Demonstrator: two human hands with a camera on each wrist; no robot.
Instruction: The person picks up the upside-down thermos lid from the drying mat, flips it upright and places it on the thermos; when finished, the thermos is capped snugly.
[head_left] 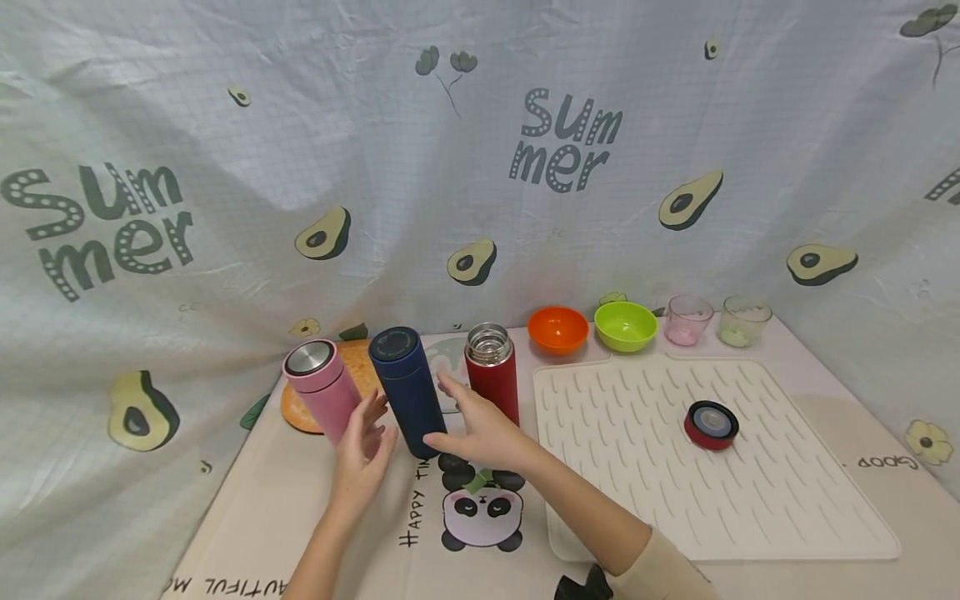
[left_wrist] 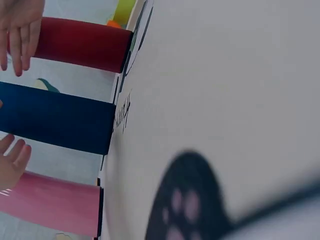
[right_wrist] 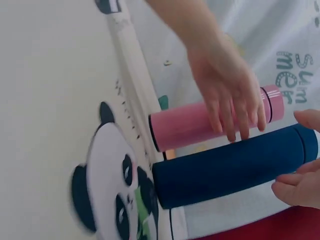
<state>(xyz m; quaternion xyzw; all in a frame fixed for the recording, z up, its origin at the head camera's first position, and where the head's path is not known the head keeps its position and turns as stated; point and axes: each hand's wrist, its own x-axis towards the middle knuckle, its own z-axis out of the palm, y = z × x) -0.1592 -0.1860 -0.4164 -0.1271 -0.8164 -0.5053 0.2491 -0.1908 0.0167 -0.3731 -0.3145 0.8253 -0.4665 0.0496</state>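
A dark blue thermos [head_left: 408, 396] with its lid on stands between my two hands. Left of it my left hand [head_left: 362, 454] has its fingers loosely spread, in front of a lidded pink thermos [head_left: 330, 400]. On the blue thermos's other side, my right hand [head_left: 480, 429] reaches in with thumb and fingers apart, partly covering a red thermos [head_left: 493, 379] whose steel mouth is uncovered. In the right wrist view, a gap shows between the left hand [right_wrist: 227, 85] and the blue thermos [right_wrist: 230, 167]. Whether the right fingertips touch it is unclear.
A red-and-black lid [head_left: 711, 425] lies on a cream draining mat [head_left: 600, 492] at the right. Along the back stand an orange bowl [head_left: 558, 330], a green bowl [head_left: 626, 326], a pink glass [head_left: 687, 320] and a greenish glass [head_left: 743, 322]. A printed curtain [head_left: 405, 167] hangs behind.
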